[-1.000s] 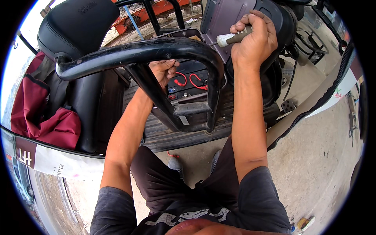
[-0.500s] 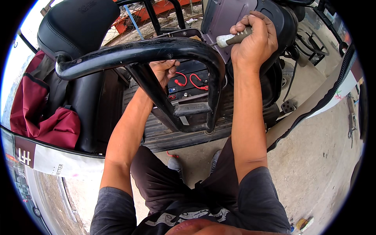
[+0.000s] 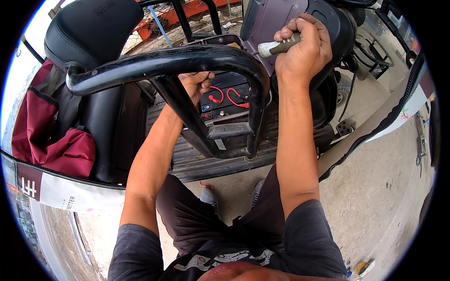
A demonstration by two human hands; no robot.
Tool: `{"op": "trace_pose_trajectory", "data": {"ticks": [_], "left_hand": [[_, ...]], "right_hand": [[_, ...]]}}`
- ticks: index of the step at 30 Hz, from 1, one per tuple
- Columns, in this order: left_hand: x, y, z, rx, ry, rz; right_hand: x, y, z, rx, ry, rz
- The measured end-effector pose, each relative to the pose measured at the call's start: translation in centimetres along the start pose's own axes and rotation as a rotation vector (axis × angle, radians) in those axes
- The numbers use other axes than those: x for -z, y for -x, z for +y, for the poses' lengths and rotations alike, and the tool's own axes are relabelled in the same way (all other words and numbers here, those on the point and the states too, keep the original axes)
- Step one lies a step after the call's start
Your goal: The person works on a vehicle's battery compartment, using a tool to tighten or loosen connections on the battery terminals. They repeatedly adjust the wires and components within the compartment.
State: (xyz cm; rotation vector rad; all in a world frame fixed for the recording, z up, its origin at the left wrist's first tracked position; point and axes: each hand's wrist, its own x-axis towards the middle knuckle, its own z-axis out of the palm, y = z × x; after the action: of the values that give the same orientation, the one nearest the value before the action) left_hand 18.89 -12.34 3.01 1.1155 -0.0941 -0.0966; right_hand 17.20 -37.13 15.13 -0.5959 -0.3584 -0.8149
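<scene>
My right hand (image 3: 303, 51) grips a screwdriver with a grey-and-white handle (image 3: 272, 48) above the right side of an open battery compartment; its thin shaft points left, mostly hidden behind a black tubular rail (image 3: 159, 63). Under that rail, my left hand (image 3: 197, 86) has its fingers curled at the compartment's left side, on something I cannot make out. Below and between my hands sit black batteries (image 3: 225, 96) with red cables (image 3: 238, 100) and terminals. A hinged purple-grey panel (image 3: 258, 23) stands raised behind the compartment.
A black seat (image 3: 91, 33) and maroon fabric (image 3: 61, 150) are at left. At right are a dark seat (image 3: 328, 35), a pedal (image 3: 344, 127) and a zippered cover edge (image 3: 356, 145). My feet stand below the ridged floor (image 3: 187, 166) of the vehicle. Wire mesh (image 3: 143, 37) is behind.
</scene>
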Motion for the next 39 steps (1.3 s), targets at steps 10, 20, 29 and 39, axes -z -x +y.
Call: {"op": "trace_pose_trajectory", "data": {"ticks": [10,20,29,39], "left_hand": [[-0.1,0.0,0.0,-0.008,0.019,-0.013],[0.3,-0.2,0.0,0.019,-0.005,-0.030],[-0.2,-0.1,0.1,-0.014,-0.130,-0.034],[-1.2,0.6,-0.5,-0.115,-0.647,0.018]], "right_hand": [[0.1,0.0,0.0,0.004,0.015,-0.012],[0.3,-0.1,0.2,-0.003,0.010,-0.014],[0.9,-0.5,1.2,-0.135,0.026,-0.089],[3.9,-1.5,1.6,-0.232,0.508,-0.245]]}}
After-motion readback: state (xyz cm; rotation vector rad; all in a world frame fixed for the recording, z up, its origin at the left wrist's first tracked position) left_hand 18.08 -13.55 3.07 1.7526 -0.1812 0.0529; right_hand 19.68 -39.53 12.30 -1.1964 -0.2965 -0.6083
